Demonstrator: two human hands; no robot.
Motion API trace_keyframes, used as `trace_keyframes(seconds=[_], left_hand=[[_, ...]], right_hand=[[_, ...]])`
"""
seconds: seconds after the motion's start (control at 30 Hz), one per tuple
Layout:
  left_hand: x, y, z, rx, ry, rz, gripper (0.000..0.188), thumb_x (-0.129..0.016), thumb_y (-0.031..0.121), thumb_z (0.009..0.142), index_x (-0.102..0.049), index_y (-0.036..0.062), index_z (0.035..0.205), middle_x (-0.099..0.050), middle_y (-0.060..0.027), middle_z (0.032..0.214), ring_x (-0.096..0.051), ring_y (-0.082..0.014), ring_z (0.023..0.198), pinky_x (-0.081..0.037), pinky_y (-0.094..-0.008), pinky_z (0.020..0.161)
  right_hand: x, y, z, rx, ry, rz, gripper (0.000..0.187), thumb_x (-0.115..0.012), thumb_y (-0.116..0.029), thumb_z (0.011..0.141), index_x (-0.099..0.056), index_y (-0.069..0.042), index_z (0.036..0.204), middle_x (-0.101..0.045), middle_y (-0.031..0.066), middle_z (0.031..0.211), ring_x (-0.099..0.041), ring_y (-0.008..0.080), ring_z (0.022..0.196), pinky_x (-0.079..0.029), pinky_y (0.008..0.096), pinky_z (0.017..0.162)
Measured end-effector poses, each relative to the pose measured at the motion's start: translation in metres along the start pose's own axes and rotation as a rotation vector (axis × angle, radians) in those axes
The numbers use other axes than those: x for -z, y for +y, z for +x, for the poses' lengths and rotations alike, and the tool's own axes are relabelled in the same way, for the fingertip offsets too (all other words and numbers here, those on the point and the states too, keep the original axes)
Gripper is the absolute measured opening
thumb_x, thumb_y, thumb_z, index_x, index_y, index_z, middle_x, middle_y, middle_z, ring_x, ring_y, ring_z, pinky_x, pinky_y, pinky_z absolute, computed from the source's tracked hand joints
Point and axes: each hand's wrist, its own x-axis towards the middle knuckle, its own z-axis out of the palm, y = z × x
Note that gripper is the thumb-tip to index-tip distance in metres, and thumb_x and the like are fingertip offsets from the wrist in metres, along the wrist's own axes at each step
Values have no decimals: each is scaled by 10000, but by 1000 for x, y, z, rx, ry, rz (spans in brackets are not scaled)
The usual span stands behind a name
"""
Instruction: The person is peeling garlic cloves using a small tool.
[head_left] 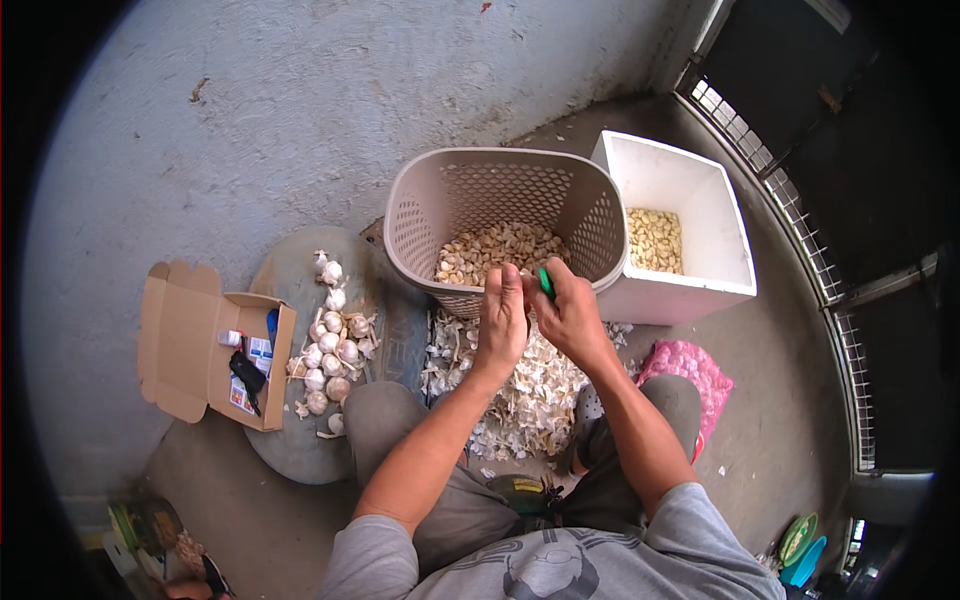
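Note:
My left hand (503, 318) and my right hand (571, 312) meet above the near rim of a taupe plastic basket (412, 255). My right hand is closed around a small green-handled tool (546, 284); its working end is hidden. The fingers of my left hand are pinched together, and what they hold is too small and covered to make out. Unpeeled garlic cloves (500, 245) lie in the basket. Below my hands, a heap of papery garlic skins (535, 400) spreads over the floor between my legs.
A white foam box (708, 270) with peeled cloves (655, 240) stands right of the basket. At left, a round stool (300, 460) bears garlic bulbs (330, 345) and an open cardboard box (180, 340). A pink mesh bag (690, 375) lies by my right knee.

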Motion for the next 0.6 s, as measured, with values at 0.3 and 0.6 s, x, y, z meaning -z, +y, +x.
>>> trace_keyframes(seconds=[0.3,0.6], left_hand=[[-4,29,-8,13,26,23,600,-329,508,1125,-556,5,890,-520,-11,763,-462,-123,743,-419,-323,675],[-6,20,-8,318,26,-450,486,-452,487,1092,-549,133,773,-501,43,643,-449,-62,509,-360,-245,435]], right_hand=[[10,-14,0,38,-112,-105,271,-662,-212,963,-515,0,879,-590,275,713,-602,499,697,-451,541,592],[15,-7,-4,81,-197,-16,180,-636,-119,938,-520,14,897,-592,277,729,-597,496,725,-465,526,633]])
